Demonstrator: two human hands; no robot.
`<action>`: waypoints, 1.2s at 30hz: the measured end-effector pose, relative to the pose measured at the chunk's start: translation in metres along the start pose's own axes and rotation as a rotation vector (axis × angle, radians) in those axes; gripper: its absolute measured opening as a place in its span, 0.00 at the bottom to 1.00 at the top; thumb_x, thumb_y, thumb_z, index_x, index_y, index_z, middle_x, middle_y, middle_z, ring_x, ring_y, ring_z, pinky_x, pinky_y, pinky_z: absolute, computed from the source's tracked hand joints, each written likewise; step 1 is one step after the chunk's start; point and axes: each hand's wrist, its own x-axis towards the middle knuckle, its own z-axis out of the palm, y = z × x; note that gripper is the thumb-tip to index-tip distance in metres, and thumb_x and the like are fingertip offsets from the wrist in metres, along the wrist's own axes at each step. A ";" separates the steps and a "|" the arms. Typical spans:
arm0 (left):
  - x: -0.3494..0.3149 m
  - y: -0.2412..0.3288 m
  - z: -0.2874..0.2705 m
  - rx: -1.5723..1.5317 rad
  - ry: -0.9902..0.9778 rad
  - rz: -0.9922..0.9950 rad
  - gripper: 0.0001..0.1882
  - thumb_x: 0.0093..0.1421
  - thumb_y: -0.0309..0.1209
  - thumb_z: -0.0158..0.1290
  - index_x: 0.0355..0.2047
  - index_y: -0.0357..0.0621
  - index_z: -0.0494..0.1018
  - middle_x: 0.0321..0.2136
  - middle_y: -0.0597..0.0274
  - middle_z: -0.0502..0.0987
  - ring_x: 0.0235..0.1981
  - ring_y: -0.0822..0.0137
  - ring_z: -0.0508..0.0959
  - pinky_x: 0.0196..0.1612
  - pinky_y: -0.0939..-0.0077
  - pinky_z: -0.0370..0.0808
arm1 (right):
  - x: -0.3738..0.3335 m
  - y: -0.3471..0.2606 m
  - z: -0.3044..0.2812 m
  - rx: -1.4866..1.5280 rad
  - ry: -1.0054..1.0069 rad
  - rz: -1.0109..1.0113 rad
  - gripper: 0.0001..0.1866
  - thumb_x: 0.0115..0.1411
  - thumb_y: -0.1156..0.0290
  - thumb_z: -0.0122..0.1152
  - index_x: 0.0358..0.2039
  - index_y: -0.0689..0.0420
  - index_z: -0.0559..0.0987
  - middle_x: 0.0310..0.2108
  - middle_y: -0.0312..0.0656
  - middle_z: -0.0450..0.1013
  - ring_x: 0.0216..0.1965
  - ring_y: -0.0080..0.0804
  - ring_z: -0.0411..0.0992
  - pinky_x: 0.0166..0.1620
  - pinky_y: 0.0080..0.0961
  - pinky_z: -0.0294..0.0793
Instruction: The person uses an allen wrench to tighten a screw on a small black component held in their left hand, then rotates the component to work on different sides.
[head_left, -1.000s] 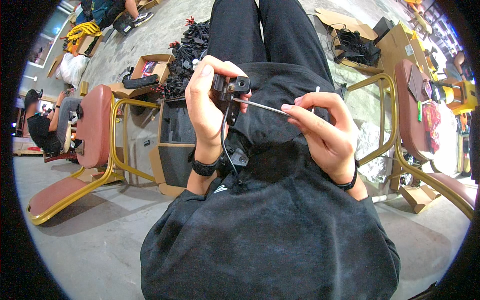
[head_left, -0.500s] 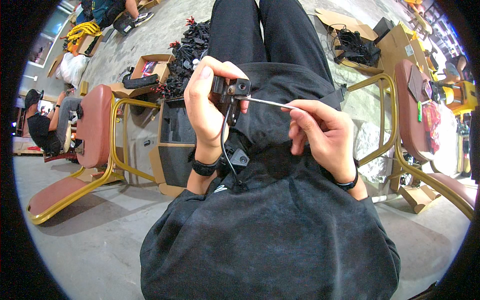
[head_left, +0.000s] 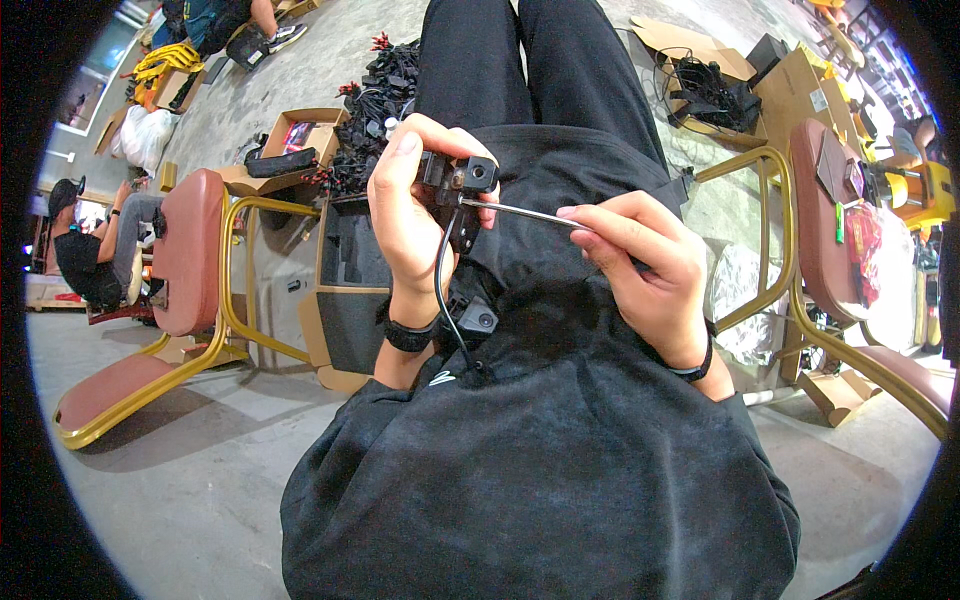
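Observation:
My left hand (head_left: 405,210) is closed around a small black block-shaped device (head_left: 470,176) with a round hole in its face and small metal parts at its side. A black cable (head_left: 441,272) runs from the device down toward my shirt. Between the thumb and fingers of my right hand (head_left: 650,255) is pinched a thin, straight metal rod, like a hex key (head_left: 520,212). Its tip meets the lower side of the device, beside the cable; whether it sits in a screw is too small to tell. Below my left hand, a grey part with a lens (head_left: 479,318) rests against my shirt.
Brown padded chairs with gold frames stand at left (head_left: 190,255) and right (head_left: 825,220). Beyond my left hand lies a pile of black cabled parts (head_left: 375,120); next to it is an open cardboard box (head_left: 310,130). Another box (head_left: 690,45) holds black cables. A person (head_left: 85,235) sits far left.
The hex key's tip has moved left and slightly down, from the device's right side to its underside near the cable. My right hand has shifted slightly; my left hand keeps its hold.

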 end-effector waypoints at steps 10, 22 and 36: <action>-0.002 0.001 0.006 0.178 -0.010 0.056 0.20 0.65 0.44 0.32 0.28 0.40 0.63 0.15 0.53 0.64 0.12 0.65 0.64 0.15 0.75 0.64 | -0.003 -0.014 -0.006 0.457 -0.138 0.611 0.08 0.60 0.75 0.59 0.41 0.58 0.80 0.20 0.34 0.72 0.16 0.15 0.68 0.18 0.13 0.65; -0.001 0.003 0.007 0.024 0.014 0.005 0.19 0.66 0.44 0.32 0.27 0.42 0.62 0.14 0.56 0.62 0.11 0.67 0.63 0.14 0.75 0.63 | -0.001 0.000 0.002 0.060 0.020 0.004 0.10 0.53 0.79 0.64 0.37 0.58 0.82 0.25 0.38 0.72 0.25 0.24 0.73 0.27 0.18 0.70; -0.002 0.003 0.007 0.245 -0.001 0.101 0.18 0.65 0.42 0.32 0.28 0.41 0.62 0.15 0.55 0.64 0.13 0.66 0.65 0.16 0.75 0.64 | 0.002 -0.014 -0.008 0.687 -0.171 0.770 0.08 0.62 0.73 0.58 0.38 0.62 0.80 0.18 0.34 0.71 0.15 0.17 0.67 0.20 0.15 0.66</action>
